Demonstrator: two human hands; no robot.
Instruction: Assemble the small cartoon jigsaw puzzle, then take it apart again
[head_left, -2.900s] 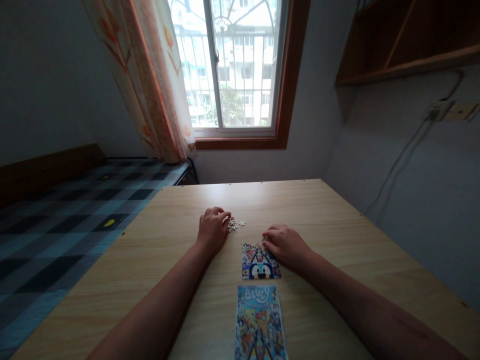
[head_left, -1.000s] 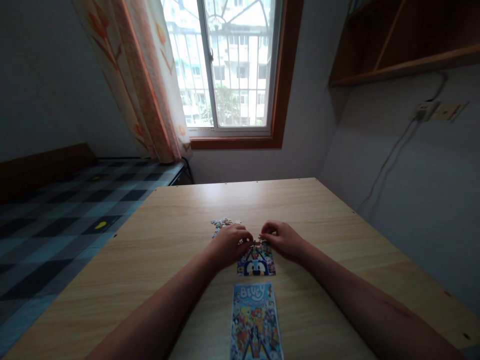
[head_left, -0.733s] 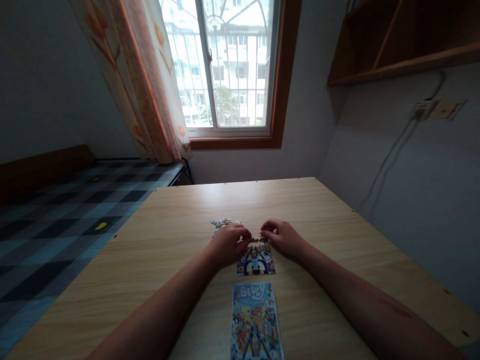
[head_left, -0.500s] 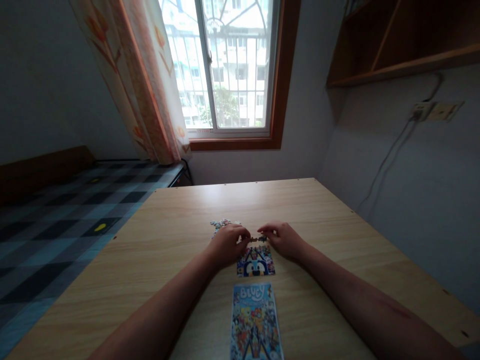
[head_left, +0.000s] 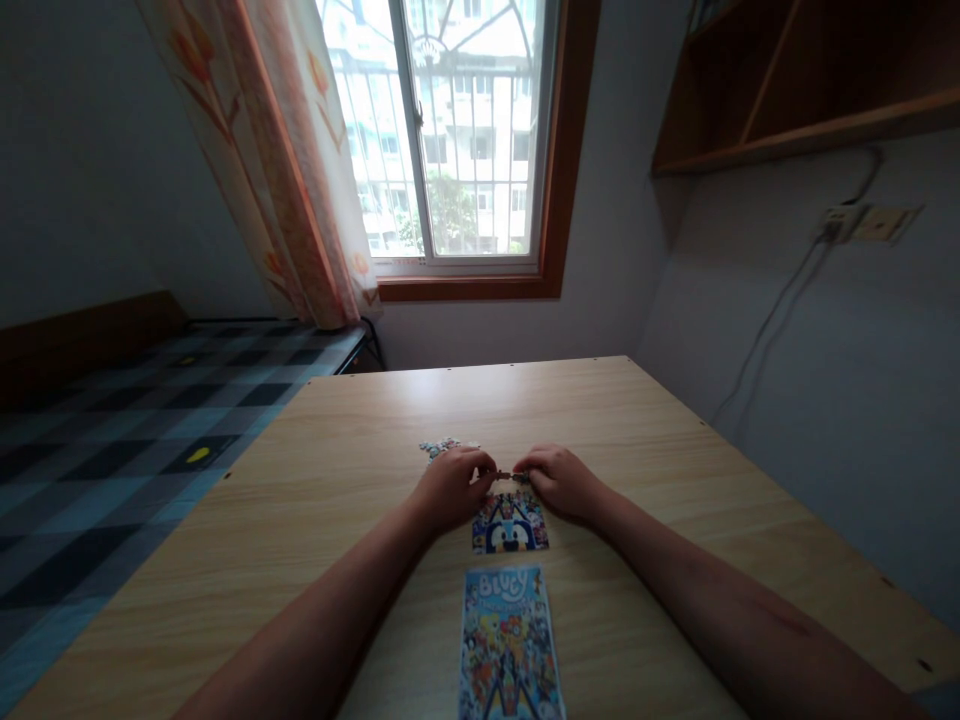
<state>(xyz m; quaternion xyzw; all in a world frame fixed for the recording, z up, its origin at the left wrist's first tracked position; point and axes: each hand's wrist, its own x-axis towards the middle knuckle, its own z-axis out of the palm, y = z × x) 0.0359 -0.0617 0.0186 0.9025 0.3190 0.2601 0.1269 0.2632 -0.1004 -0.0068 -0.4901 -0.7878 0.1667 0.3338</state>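
My left hand (head_left: 452,490) is closed, thumb and fingers pinching a small brownish jigsaw piece (head_left: 503,475). Opposite it, my right hand (head_left: 564,484) pinches some darker joined jigsaw pieces (head_left: 520,478). The two held parts meet or nearly meet; I cannot tell if they are locked together. Just below them lies a partly assembled jigsaw puzzle (head_left: 510,530) showing a blue dog's face, its upper left corner near my left hand. A loose heap of jigsaw pieces (head_left: 439,447) sits behind my left hand, which hides some of it.
A colourful "Bluey" picture sheet (head_left: 511,640) lies on the wooden table (head_left: 652,600), nearest to me. To the left stands a bed with a checked cover (head_left: 195,400). Behind the table are a window (head_left: 480,130) and a curtain (head_left: 292,170); a wooden shelf (head_left: 810,130) hangs at right.
My right hand's fingers have closed further over the dark pieces and shifted slightly left. My left hand keeps its pinch, almost unmoved. The puzzle and sheet stay in place.
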